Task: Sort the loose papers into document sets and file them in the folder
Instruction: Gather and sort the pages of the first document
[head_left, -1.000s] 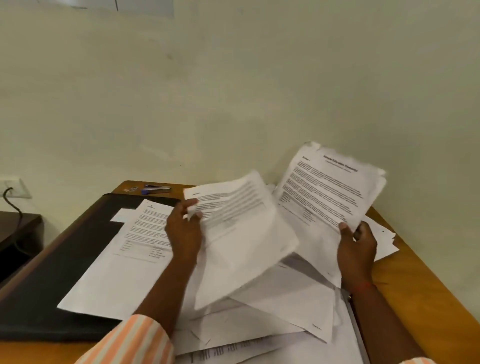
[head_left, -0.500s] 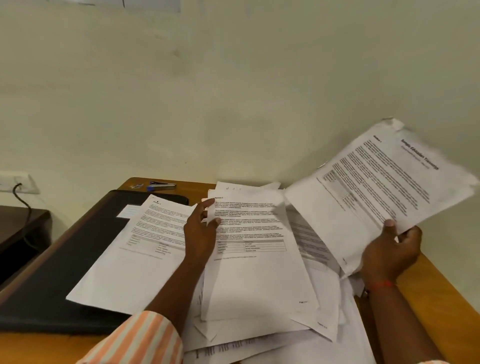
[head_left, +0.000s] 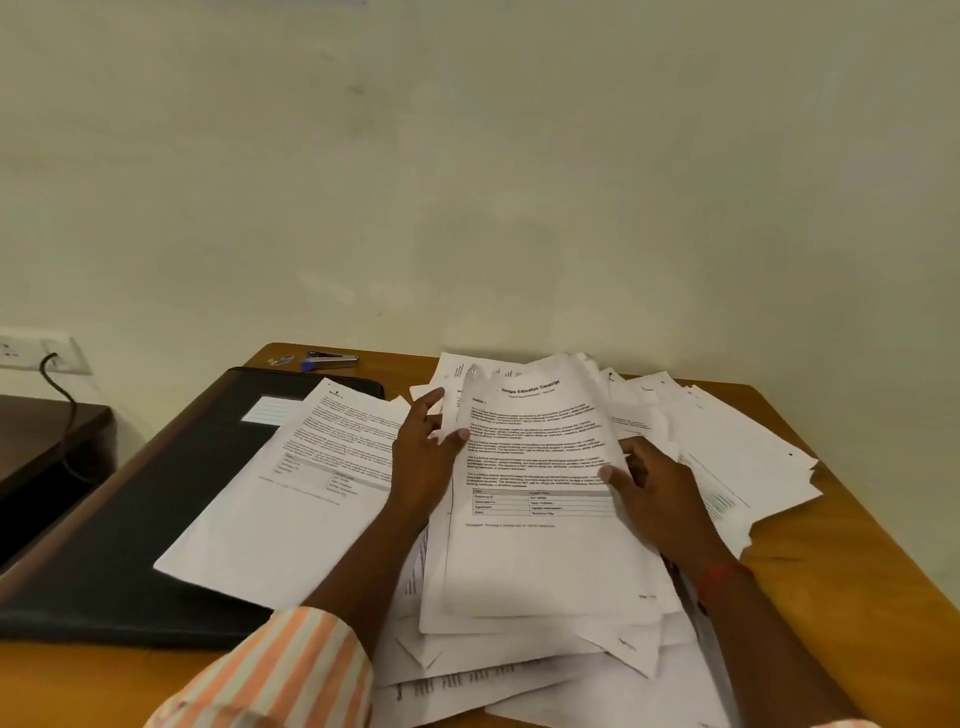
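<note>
A printed sheet headed "Sample Education Transcript" (head_left: 540, 499) lies on top of the loose paper pile (head_left: 519, 654) in the middle of the table. My left hand (head_left: 423, 457) pinches its left edge with thumb and fingers. My right hand (head_left: 654, 486) holds its right edge, thumb on top of the page. A black folder (head_left: 130, 519) lies shut on the left, with one printed sheet (head_left: 306, 488) lying on its cover. More loose sheets (head_left: 727, 447) fan out to the right.
A blue and silver stapler (head_left: 330, 359) sits at the table's back edge near the wall. The wooden table (head_left: 852, 597) shows bare on the right. A wall socket with a black cable (head_left: 49, 358) and a dark side table (head_left: 31, 441) are at left.
My right hand brought the transcript sheet from the raised right side down onto the middle pile. My left hand shifted to take its left edge.
</note>
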